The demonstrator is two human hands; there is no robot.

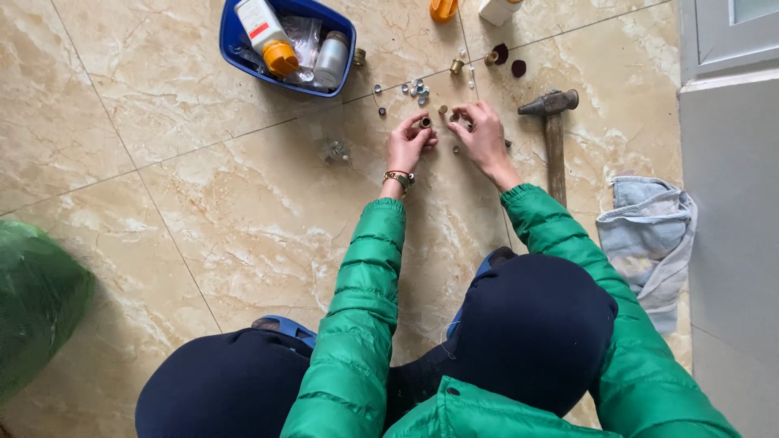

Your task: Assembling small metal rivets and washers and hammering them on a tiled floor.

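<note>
Over the tiled floor (203, 203) near its far edge, the left hand (408, 144) pinches a small brass fitting (425, 122) upright in closed fingertips, while the right hand (480, 134), just beside it, curls narrowly over another small piece (454, 117).

jacket (357, 308) green | tub (230, 32) blue | floor (203, 186) beige marbled | cloth (649, 227) pale blue
</note>
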